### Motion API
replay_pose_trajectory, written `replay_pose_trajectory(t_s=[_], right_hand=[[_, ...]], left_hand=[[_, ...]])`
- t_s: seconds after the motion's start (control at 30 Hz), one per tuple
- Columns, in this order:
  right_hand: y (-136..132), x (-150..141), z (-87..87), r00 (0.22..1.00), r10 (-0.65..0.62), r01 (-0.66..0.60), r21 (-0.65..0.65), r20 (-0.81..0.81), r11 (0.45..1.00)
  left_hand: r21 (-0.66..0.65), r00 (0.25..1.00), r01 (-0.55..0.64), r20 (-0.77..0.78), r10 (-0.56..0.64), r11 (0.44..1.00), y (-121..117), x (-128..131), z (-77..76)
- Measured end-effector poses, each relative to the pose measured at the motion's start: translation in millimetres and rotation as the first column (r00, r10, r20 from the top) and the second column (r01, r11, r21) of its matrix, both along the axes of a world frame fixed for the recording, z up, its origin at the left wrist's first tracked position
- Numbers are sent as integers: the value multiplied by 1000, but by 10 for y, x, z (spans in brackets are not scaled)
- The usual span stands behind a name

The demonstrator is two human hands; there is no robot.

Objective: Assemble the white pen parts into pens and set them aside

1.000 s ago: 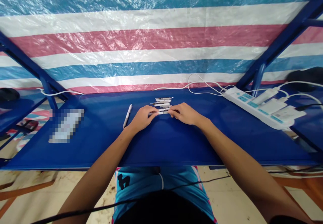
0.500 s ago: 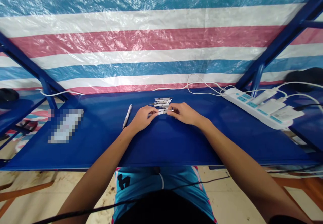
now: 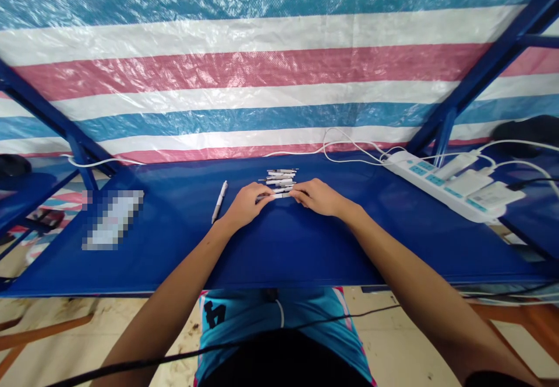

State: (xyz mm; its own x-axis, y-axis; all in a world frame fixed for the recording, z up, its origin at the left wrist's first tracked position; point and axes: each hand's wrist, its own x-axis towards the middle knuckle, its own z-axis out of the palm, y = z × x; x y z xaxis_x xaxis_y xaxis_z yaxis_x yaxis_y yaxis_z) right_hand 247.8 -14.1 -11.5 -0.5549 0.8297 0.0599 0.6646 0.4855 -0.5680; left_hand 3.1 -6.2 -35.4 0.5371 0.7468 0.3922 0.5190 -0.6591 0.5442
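The lower garment is a pair of bright blue shorts (image 3: 236,323) with a black angular marking (image 3: 214,315) on the left leg, pink and white side trim (image 3: 347,314), and a white cord (image 3: 280,312) at the front centre. The upper garment is a black top (image 3: 283,361), with a black sleeve edge (image 3: 487,379) visible on the right arm; the left hand (image 3: 248,202) and right hand (image 3: 321,196) are bare. A black cable (image 3: 174,359) crosses in front of the body.
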Motion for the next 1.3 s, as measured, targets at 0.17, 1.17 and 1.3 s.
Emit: replay_pose_trajectory(t_s=[0.17,1.17,1.3], right_hand=[[-13,-13,27,999,-12,13,-4,45,1000],[6,47,-5,993,-21,34,112,-113,993],[12,56,6,996,-20,31,112,-92,993]], left_hand=[[18,1000,1,-1,-1,1000,7,-3,-10],[-114,995,-100,7,101,988,-29,6,99],[-107,995,-96,-4,96,990,-19,7,96]])
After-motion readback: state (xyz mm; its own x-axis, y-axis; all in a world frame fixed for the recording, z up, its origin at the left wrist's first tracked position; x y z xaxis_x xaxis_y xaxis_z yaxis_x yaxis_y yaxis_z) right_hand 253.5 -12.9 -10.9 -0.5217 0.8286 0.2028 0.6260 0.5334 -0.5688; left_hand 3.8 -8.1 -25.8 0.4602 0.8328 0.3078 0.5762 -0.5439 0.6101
